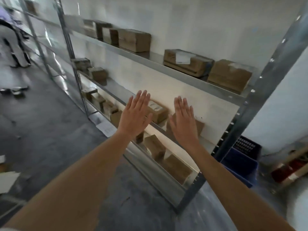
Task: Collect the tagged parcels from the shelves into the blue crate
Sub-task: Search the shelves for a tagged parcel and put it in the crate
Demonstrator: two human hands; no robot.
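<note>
Both hands, left [134,114] and right [184,120], were held flat with fingers spread, gripping nothing, partly hiding cardboard parcels [157,111] on the metal shelves [183,75]. The blue crate [240,164] sat on the floor at right, half hidden by a shelf post; tags were blurred.

Both bare arms extended forward and up into view, forearms converging slightly toward the middle. Left hand [134,115] flat, back toward camera, fingers straight and close together pointing up, thumb out to the right side; holds nothing. Right hand [184,121] same pose, fingers straight and together, thumb out to the left, empty, just beside the left hand with a gap between, not touching.
</note>
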